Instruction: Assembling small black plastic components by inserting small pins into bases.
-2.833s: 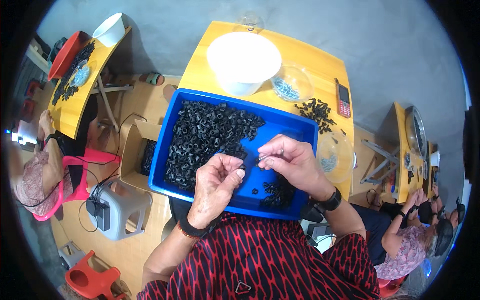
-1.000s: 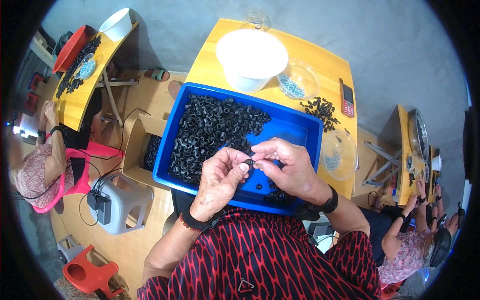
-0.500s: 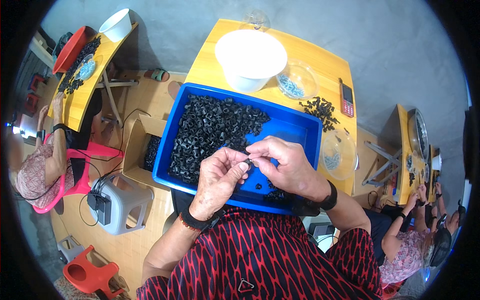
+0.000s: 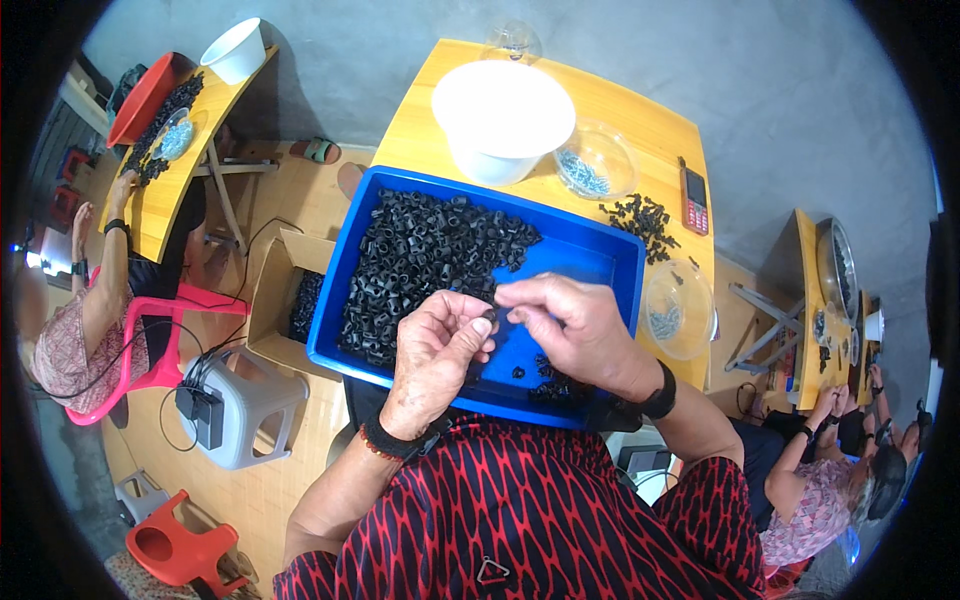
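Note:
Over the middle of a blue plastic tub [image 4: 590, 262], my two hands meet at the fingertips. My left hand [image 4: 432, 350] pinches a small black plastic part [image 4: 490, 315] between thumb and fingers. Beside it, my right hand [image 4: 580, 325] has its fingers curled close to that part; whatever they hold is too small to make out. A heap of black ring-like plastic parts [image 4: 430, 240] fills the tub's left side. Several smaller black pieces [image 4: 558, 385] lie in its near right corner, partly under my right forearm.
On the yellow table [image 4: 640, 110] stand a white bucket [image 4: 503, 125], a clear bowl of screws [image 4: 595, 165] and another clear bowl [image 4: 675, 310]. Black pieces [image 4: 642, 225] lie by a phone [image 4: 695, 200]. A cardboard box [image 4: 270, 300] and grey stool [image 4: 245, 400] are at left. Other people work at side tables.
My right fingers have shifted slightly and my left thumb now covers more of the small black part. The person at the left has moved their hands a little.

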A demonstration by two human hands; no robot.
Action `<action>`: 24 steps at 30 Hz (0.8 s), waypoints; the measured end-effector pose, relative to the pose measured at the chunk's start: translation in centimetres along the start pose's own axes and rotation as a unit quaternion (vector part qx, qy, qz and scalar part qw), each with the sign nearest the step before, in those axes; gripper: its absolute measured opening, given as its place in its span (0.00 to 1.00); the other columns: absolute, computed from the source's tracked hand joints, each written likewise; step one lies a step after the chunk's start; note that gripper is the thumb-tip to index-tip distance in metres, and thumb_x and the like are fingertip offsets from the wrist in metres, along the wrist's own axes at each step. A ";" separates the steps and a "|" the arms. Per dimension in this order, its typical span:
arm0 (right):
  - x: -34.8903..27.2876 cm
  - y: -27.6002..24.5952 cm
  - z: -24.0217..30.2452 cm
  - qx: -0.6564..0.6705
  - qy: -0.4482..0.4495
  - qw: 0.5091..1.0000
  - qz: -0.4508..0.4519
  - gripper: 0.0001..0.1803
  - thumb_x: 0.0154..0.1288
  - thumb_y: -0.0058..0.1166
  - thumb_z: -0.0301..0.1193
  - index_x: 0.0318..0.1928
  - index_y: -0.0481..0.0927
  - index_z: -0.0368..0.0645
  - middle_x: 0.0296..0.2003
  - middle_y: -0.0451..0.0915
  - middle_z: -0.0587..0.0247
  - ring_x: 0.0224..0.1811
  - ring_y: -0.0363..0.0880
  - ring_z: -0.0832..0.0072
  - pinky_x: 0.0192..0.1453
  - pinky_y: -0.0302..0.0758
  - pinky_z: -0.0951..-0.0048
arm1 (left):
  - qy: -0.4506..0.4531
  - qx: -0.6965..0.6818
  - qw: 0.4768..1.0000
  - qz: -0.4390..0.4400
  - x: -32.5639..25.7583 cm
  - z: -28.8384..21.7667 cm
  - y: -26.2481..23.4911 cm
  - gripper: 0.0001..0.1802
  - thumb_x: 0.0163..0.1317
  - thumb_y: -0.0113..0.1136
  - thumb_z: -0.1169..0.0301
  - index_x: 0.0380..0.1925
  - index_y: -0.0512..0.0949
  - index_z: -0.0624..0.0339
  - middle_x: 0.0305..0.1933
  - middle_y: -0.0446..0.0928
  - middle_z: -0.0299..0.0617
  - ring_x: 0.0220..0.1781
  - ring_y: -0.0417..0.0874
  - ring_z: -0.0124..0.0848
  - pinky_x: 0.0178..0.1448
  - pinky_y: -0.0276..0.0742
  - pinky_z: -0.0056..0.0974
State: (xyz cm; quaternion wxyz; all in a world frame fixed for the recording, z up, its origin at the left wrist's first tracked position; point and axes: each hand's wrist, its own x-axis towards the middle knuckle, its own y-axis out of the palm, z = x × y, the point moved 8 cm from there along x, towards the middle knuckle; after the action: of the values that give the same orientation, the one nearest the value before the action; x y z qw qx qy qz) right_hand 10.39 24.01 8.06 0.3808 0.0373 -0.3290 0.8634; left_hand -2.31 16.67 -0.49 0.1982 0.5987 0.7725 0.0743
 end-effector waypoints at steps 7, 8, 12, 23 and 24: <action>0.7 -1.7 -3.1 0.045 0.108 0.993 -0.002 0.12 0.68 0.52 0.16 0.50 0.81 0.34 0.41 0.85 0.57 0.39 0.86 0.74 0.43 0.82 0.75 | 0.138 -0.017 0.986 -0.092 -1.1 -3.5 -2.1 0.07 0.68 0.61 0.76 0.44 0.77 0.62 0.39 0.83 0.43 0.35 0.83 0.26 0.40 0.81 0.32; 0.8 -1.6 -3.6 0.022 0.120 0.992 0.014 0.11 0.68 0.52 0.17 0.49 0.81 0.34 0.40 0.84 0.57 0.38 0.86 0.73 0.42 0.81 0.74 | 0.150 -0.005 0.981 -0.120 -1.3 -3.9 -2.8 0.07 0.68 0.61 0.76 0.44 0.77 0.62 0.39 0.83 0.42 0.35 0.83 0.26 0.39 0.81 0.31; 1.0 0.7 -3.7 -0.070 0.027 0.993 0.094 0.07 0.64 0.56 0.19 0.43 0.82 0.34 0.36 0.82 0.52 0.37 0.84 0.59 0.41 0.80 0.66 | 0.142 0.006 0.977 -0.158 -1.1 -3.4 -4.6 0.07 0.68 0.62 0.75 0.44 0.77 0.61 0.38 0.83 0.41 0.34 0.83 0.24 0.39 0.80 0.30; 1.4 5.3 -5.2 -0.191 -0.006 0.949 0.251 0.08 0.61 0.57 0.23 0.41 0.82 0.37 0.35 0.77 0.53 0.39 0.79 0.54 0.43 0.78 0.57 | 0.109 0.016 0.984 -0.143 -0.7 -2.5 -4.5 0.06 0.67 0.62 0.75 0.43 0.78 0.61 0.37 0.82 0.39 0.32 0.82 0.23 0.36 0.78 0.28; 1.5 5.3 -5.1 -0.190 -0.003 0.949 0.253 0.06 0.61 0.55 0.22 0.39 0.80 0.37 0.35 0.76 0.51 0.38 0.79 0.52 0.42 0.78 0.56 | 0.109 0.019 0.984 -0.139 -0.7 -2.5 -4.4 0.06 0.67 0.62 0.75 0.43 0.78 0.61 0.37 0.82 0.39 0.32 0.81 0.23 0.36 0.78 0.28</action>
State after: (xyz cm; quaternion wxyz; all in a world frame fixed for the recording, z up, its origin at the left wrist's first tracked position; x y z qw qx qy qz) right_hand 6.68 25.38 1.63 0.1492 -0.1171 -0.4868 0.8527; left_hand -7.06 15.08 0.38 0.1100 0.4778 0.8662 0.0963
